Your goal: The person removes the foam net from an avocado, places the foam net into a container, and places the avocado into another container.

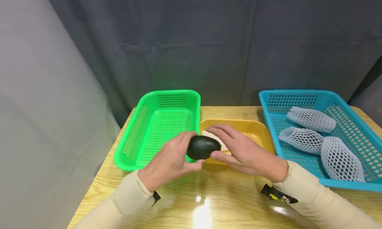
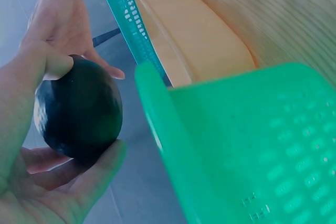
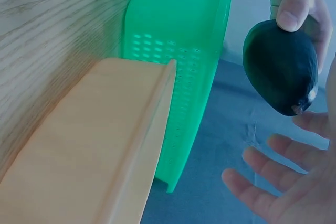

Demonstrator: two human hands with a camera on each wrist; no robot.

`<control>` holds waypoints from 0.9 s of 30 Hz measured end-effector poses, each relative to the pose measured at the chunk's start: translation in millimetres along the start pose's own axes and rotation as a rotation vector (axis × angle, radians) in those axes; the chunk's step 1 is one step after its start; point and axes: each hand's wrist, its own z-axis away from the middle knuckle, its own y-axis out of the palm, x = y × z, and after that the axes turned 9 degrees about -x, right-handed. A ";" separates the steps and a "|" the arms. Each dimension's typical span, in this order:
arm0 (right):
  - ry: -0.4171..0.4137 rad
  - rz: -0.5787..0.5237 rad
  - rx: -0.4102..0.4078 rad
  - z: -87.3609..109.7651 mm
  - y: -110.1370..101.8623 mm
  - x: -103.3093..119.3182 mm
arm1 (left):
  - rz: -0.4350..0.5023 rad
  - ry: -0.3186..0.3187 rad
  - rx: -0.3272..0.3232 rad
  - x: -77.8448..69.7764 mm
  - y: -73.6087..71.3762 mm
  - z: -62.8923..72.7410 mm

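The avocado [image 1: 203, 147] is gripped by the left hand [image 1: 170, 161] above the yellow tray [image 1: 256, 131]; the right hand [image 1: 243, 149] is spread open beside it. The foam net [image 1: 216, 138] is not yet put on.

Left hand [image 1: 167, 162] grips dark avocado [image 1: 203, 147] above near edge of yellow tray [image 1: 256, 129], thumb beneath, fingers [image 1: 185, 138] curled over top. Right hand [image 1: 244, 152] alongside, fingers straight, thumb tip touching fruit's right end. White mesh piece [image 1: 212, 136] lies in tray behind avocado. Green basket [image 1: 158, 123] sits left of tray, touching it; blue basket [image 1: 352, 184] right, holding three white foam net sleeves [image 1: 310, 119]. All on wooden worktop [image 1: 209, 202]; grey curtain [image 1: 209, 40] behind. Both arms in beige sleeves.
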 end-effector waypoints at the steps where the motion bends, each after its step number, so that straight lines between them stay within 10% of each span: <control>1: 0.009 -0.004 0.005 -1.2 0.9 0.3 | -0.005 -0.003 -0.002 1.4 -1.3 0.6; 14: 0.027 -0.066 0.054 -20.8 16.8 2.1 | -0.022 -0.049 -0.029 19.5 -14.1 7.4; 27: 0.010 -0.090 0.079 -40.5 31.9 -1.5 | 0.000 -0.241 0.032 43.3 -25.5 6.9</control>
